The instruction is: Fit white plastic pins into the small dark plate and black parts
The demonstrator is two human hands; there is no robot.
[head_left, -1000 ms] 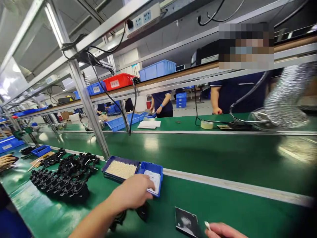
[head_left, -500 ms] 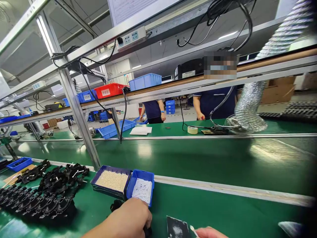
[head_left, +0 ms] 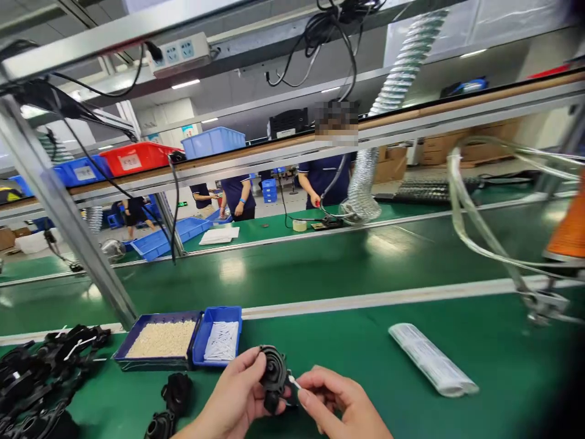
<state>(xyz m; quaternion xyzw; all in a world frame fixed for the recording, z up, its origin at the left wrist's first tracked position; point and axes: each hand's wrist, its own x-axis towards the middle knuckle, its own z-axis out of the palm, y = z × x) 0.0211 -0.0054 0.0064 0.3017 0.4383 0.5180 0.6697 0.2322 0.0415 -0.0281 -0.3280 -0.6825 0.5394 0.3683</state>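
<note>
From the wearer's head, the camera faces forward and down across the green bench (head_left: 338, 347) (the shelf (head_left: 256, 157) slants across the view). Close below are the left hand (head_left: 242, 387) and right hand (head_left: 345, 399), near bottom centre.

From here I count one held black part (head_left: 273, 370), one held stick (head_left: 294, 382), two trays (head_left: 223, 314) at the surface's (head_left: 338, 344) far edge.
</note>
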